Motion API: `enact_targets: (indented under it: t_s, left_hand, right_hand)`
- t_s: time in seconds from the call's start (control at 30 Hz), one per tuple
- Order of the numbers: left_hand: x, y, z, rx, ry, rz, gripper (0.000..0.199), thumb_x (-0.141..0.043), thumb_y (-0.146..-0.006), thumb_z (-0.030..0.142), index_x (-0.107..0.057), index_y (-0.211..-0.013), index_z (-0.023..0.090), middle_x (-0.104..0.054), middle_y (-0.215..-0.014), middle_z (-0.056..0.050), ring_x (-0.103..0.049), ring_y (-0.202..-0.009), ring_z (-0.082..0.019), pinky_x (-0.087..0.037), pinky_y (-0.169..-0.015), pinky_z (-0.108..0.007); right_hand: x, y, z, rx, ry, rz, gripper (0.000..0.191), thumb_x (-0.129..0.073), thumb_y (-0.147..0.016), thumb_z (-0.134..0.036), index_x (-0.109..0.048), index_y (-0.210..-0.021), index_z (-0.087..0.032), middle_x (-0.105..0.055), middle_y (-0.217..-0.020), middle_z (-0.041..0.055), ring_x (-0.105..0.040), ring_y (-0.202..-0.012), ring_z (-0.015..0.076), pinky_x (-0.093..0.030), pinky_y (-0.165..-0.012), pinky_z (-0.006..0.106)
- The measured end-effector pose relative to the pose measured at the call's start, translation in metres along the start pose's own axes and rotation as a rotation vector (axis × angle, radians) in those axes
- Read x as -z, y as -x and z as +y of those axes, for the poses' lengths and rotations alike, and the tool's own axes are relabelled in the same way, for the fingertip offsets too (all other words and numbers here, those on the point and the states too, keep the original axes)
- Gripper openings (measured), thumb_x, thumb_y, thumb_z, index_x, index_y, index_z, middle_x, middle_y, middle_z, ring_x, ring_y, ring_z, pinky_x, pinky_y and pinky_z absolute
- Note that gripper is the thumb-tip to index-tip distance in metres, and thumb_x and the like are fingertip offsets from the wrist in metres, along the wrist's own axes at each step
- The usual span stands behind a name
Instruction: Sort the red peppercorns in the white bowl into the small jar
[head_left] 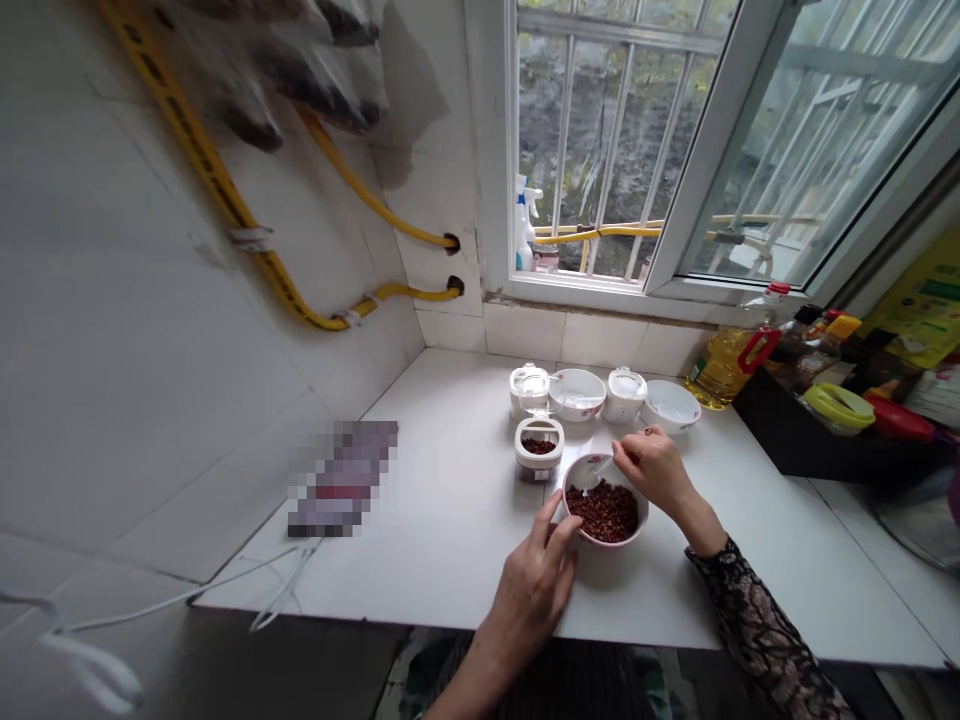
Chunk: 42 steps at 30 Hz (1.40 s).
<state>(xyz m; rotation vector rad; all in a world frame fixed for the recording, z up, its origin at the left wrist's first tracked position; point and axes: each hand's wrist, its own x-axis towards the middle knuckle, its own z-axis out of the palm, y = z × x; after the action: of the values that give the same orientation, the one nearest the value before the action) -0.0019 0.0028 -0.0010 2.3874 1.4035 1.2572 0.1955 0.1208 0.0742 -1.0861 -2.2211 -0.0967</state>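
Note:
A white bowl (643, 510) holds dark red, dried grains (606, 512) that look like Sichuan peppercorns. The fingers of my left hand (534, 572) grip the bowl's left rim. Pinched in my right hand (654, 468), above the far right rim, is a small pale spoon (598, 470), its head down at the grains. Just beyond the bowl's left side stands a square spice jar (538, 450) with its top open and similar grains inside.
Behind are two white lidded jars (529, 392) (625, 396) and two white bowls (577, 394) (672, 406). An oil bottle (726, 360) and a black box (780, 420) of condiments stand right. A blurred-out item (345, 480) lies left, near a white cable (281, 590).

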Motion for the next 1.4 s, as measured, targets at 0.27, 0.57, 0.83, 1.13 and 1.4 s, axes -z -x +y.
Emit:
enact_targets:
  t_s: [0.27, 0.57, 0.83, 1.13, 1.4]
  left_hand:
    - [0.000, 0.001, 0.000, 0.005, -0.006, -0.010, 0.042, -0.044, -0.089, 0.007, -0.044, -0.128, 0.020, -0.044, -0.144, -0.018, -0.060, -0.121, -0.027, -0.059, -0.085, -0.034]
    - [0.003, 0.000, 0.001, 0.006, 0.004, -0.026, 0.042, -0.043, -0.090, 0.008, -0.043, -0.129, 0.022, -0.044, -0.145, -0.017, -0.057, -0.125, -0.026, -0.058, -0.089, -0.034]
    - [0.003, 0.001, 0.001, 0.003, 0.010, -0.036, 0.042, -0.043, -0.090, 0.007, -0.042, -0.130, 0.021, -0.043, -0.145, -0.019, -0.058, -0.123, -0.028, -0.058, -0.088, -0.037]
    - [0.001, 0.001, 0.001, 0.002, 0.009, -0.019, 0.041, -0.044, -0.090, 0.008, -0.043, -0.129, 0.021, -0.043, -0.144, -0.018, -0.060, -0.121, -0.027, -0.059, -0.085, -0.035]
    - [0.000, 0.002, -0.001, 0.001, 0.014, -0.013, 0.043, -0.044, -0.088, 0.006, -0.044, -0.129, 0.021, -0.044, -0.145, -0.018, -0.060, -0.122, -0.027, -0.059, -0.086, -0.034]
  right_hand:
    - [-0.013, 0.004, -0.002, -0.206, -0.224, 0.004, 0.047, -0.044, -0.090, -0.036, -0.030, -0.049, -0.020, -0.033, -0.043, -0.0054, -0.029, -0.046, 0.0086, -0.031, -0.059, 0.026]
    - [-0.008, 0.006, 0.005, -0.510, -0.553, 0.000, 0.045, -0.049, -0.082, -0.049, -0.045, -0.048, -0.019, -0.041, -0.046, -0.0023, -0.034, -0.045, 0.0095, -0.027, -0.047, 0.025]
    - [-0.012, 0.005, 0.006, -0.609, -0.709, 0.009, 0.053, -0.057, -0.076, -0.060, -0.044, -0.044, -0.019, -0.042, -0.042, -0.0023, -0.033, -0.043, 0.0085, -0.027, -0.044, 0.024]
    - [-0.019, 0.010, 0.015, -0.678, -0.791, -0.006, 0.052, -0.061, -0.073, -0.059, -0.045, -0.045, -0.019, -0.042, -0.044, -0.0031, -0.031, -0.043, 0.0075, -0.024, -0.043, 0.023]
    - [-0.017, 0.009, 0.014, -0.664, -0.766, -0.006, 0.054, -0.062, -0.072, -0.063, -0.046, -0.045, -0.019, -0.042, -0.043, -0.0025, -0.030, -0.043, 0.0078, -0.022, -0.043, 0.024]
